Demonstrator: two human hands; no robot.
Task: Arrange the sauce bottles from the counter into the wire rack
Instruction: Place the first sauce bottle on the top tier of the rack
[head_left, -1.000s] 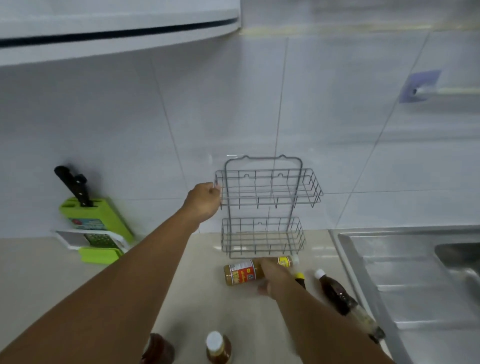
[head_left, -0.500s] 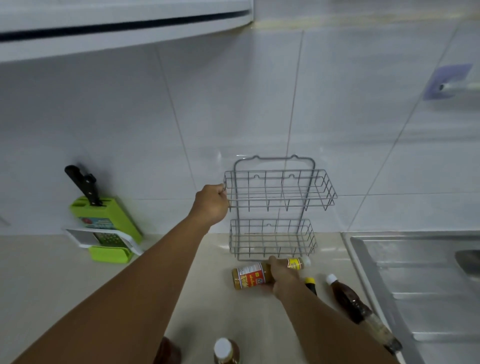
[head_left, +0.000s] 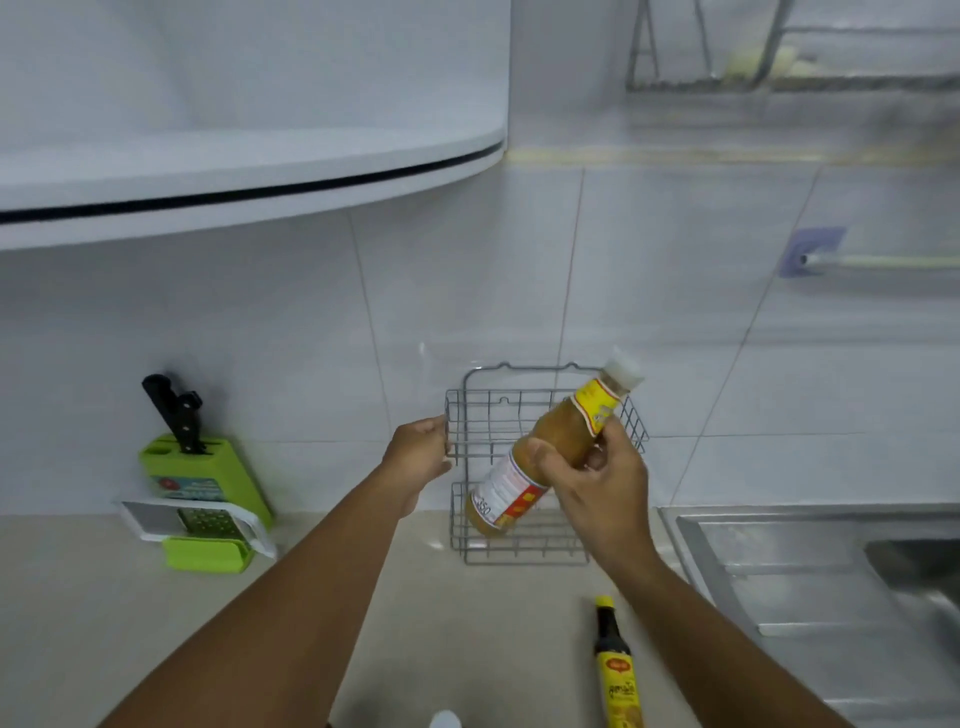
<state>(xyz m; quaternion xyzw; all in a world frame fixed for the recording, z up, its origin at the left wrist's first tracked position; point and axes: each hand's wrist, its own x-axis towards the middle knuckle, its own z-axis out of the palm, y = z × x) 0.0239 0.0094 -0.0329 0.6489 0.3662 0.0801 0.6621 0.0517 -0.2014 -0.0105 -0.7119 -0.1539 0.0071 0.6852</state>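
— Where's the sauce bottle (head_left: 545, 457) right now?

— Off the tabletop (head_left: 130, 623), tilted in front of the wire rack (head_left: 470, 415), white cap up toward the rack's top right corner, base down by the lower basket. The right hand (head_left: 597, 483) is clamped around its middle, thumb across the front.

— And the other hand?

— The left hand (head_left: 421, 452) is closed on the left edge of the rack's upper basket. The rack stands on the tabletop against the tiled wall.

— Any more bottles about?

— A dark bottle (head_left: 615, 670) with a yellow cap and yellow label lies on the tabletop in front of the rack, a little to its right. A white cap (head_left: 445, 719) just shows at the bottom edge, in front of the rack too.

— What else is near?

— A green knife block (head_left: 208, 478) well to the rack's left, a grater (head_left: 200, 522) leaning at its foot. The sink (head_left: 831, 571) sits to the rack's right.
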